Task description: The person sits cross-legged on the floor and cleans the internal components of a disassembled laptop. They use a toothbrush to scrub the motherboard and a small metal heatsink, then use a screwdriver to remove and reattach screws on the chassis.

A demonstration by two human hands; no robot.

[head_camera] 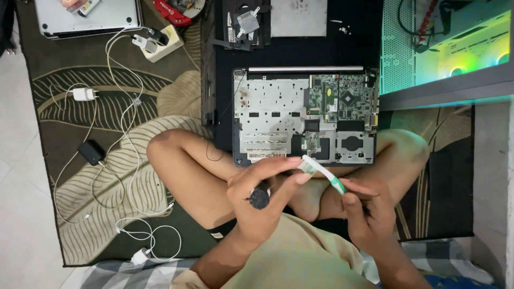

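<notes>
Seated cross-legged on a leaf-patterned rug [134, 101], seen from above, both hands [262, 195] together in front of the knees. Left hand curled around a small black round part [259, 199], pinched between thumb and fingers, with the index and middle fingertips [300, 177] stretched out to steady the bristle end of a toothbrush [320, 172]. Right hand [367, 211] closed on the green-and-white handle of that toothbrush, fingers wrapped narrow around it, thumb lying along the top. White bristle head tilted up and left, touching the left fingertips, just above the black part. Cannot tell whether the bristles touch the part itself.

Just beyond the hands, an opened laptop [305, 115] with its cover off, lying flat on a black mat [300, 51]: grey metal frame on the left, green circuit board [342, 96] on the upper right, a round cut-out low on the right. Near edge of the laptop close to the left hand's knuckles, not touching.

Farther back on the mat, a black plate with a small silver heat sink [247, 21] and a grey panel [298, 17] beside it. On the rug to the left, 1 closed silver laptop [88, 18] at the top, a white power strip [158, 43] with plugs, a white charger [84, 94], a black adapter [91, 152] and loops of white cable [126, 176]. To the right, a computer case [455, 43] glowing green and blue. Checked cloth [134, 273] along the bottom edge.
</notes>
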